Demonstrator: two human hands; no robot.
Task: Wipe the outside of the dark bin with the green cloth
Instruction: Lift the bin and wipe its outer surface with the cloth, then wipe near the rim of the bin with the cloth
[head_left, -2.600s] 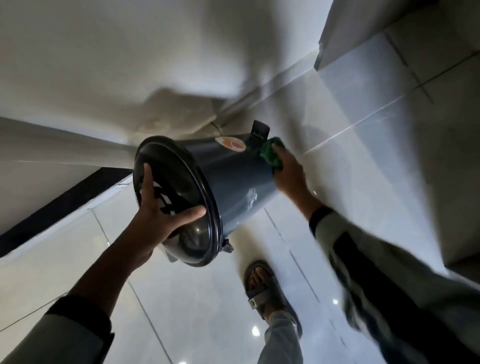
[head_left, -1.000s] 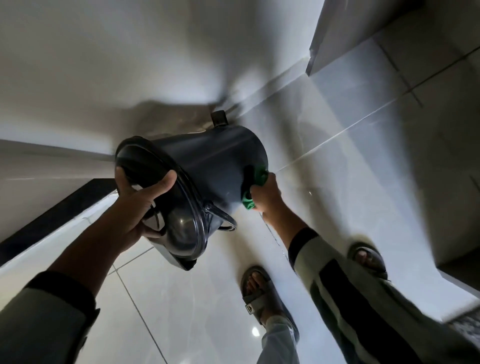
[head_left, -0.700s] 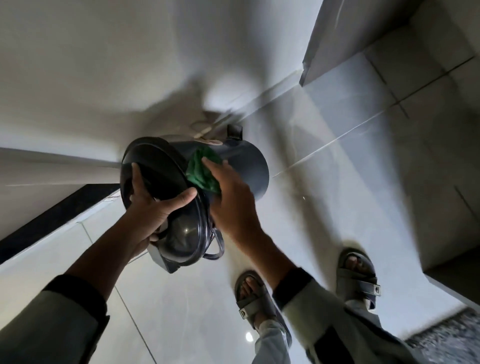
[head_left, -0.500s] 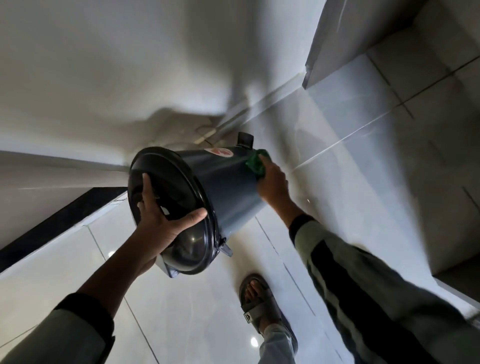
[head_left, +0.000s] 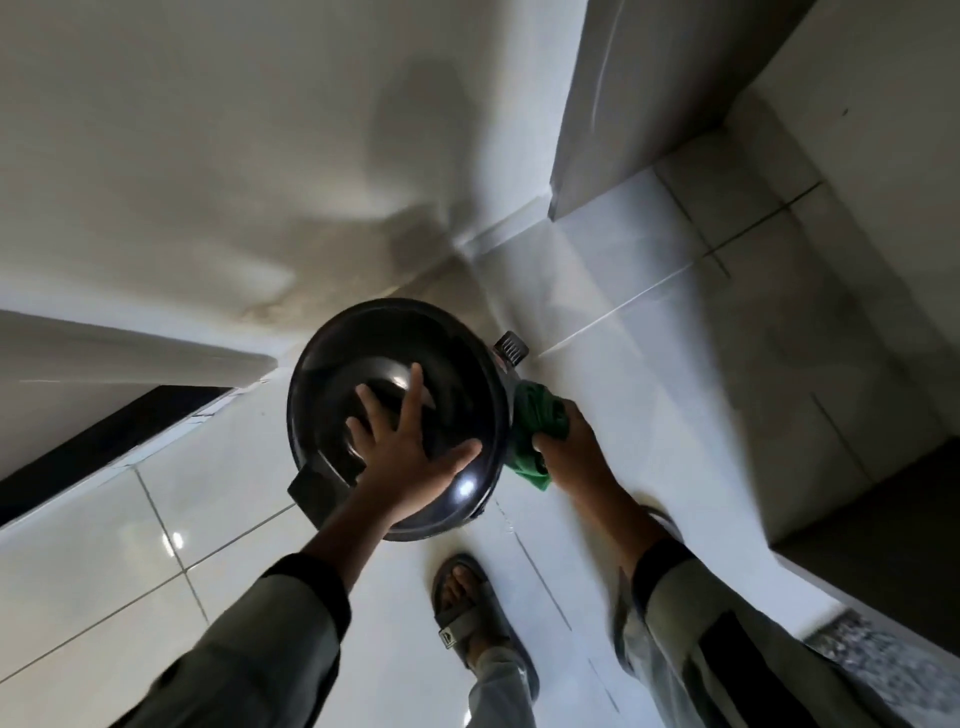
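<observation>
The left hand (head_left: 402, 457) reaches forward from a grey sleeve, fingers spread flat across the lid end of the one dark bin (head_left: 467, 364), which is held above the tiled floor (head_left: 649, 364). The right hand (head_left: 574, 449) sits just beside the bin's right side, fingers curled shut around the one green cloth (head_left: 537, 421), pressing it against the wall. One sandal (head_left: 470, 608) shows clearly below.

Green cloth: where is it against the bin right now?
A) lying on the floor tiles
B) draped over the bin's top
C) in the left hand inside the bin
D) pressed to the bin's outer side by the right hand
D: the green cloth is bunched in the right hand against the dark bin's outer side, while the left hand steadies the bin's top.
</observation>
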